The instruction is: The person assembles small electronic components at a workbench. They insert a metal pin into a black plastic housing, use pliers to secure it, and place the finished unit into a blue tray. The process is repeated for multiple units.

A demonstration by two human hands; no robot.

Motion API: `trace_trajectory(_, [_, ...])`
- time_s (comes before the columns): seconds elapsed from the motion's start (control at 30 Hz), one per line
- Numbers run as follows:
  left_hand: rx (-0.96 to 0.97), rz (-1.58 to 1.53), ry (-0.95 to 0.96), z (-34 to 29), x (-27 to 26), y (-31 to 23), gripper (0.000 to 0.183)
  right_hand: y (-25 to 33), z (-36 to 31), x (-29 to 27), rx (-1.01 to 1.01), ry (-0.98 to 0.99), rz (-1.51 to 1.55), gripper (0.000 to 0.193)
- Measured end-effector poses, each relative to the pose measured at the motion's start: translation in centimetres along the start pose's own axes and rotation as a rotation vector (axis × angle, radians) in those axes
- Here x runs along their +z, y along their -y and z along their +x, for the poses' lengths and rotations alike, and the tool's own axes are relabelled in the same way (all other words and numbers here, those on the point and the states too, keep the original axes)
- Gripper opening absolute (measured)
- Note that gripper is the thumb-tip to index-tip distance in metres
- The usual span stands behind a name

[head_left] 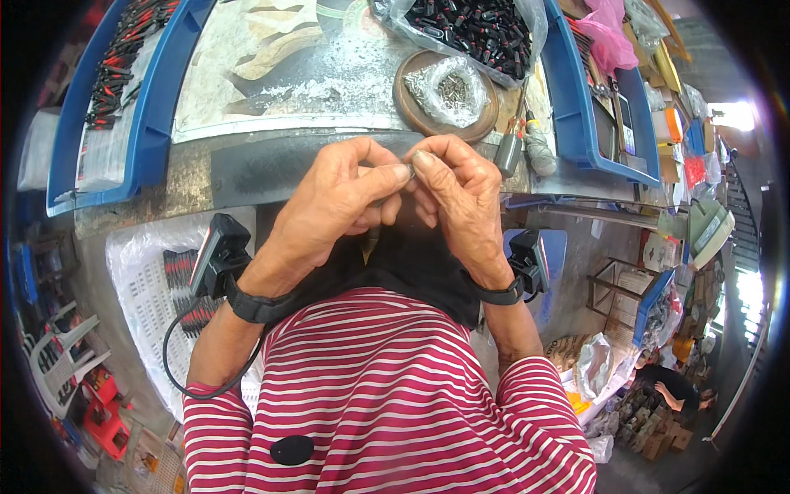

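Note:
Over the front edge of the workbench (247,165), my left hand (341,193) and my right hand (462,188) meet, thumbs and forefingers pinched together. Between the fingertips is a tiny dark piece, mostly hidden and too small to name. Just beyond my right hand sits a round wooden dish (406,105) with a clear bag (424,82) of small metal pins in it. A screwdriver with a dark handle (508,155) lies to the right of that hand, beside a greyish wrapped handle (540,150).
A plastic bag of small black-and-red parts (469,29) lies at the back. Blue bins flank the bench: the left bin (152,152) holds red-and-black hand tools, the right bin (580,99) mixed items. At lower left stands a white crate (148,288) with similar tools. A person (671,387) is at far right.

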State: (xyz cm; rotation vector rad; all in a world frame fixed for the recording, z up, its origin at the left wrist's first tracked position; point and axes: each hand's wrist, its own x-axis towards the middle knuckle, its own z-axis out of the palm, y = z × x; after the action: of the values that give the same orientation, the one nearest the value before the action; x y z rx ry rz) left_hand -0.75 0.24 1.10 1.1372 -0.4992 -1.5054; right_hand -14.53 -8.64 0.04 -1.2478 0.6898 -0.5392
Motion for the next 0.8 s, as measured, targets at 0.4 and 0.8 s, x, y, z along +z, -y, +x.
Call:
trace_trajectory(0.4, [-0.117,-0.134,0.019,-0.1,-0.2,-0.1,0.019,0.0,-0.4,0.4,0.020,-0.031,-0.033,0.016])
trace_trajectory(0.8, [-0.108,-0.132,0.006,-0.2,0.3,-0.1,0.020,0.3,-0.2,-0.1,0.008,0.003,-0.019,0.016])
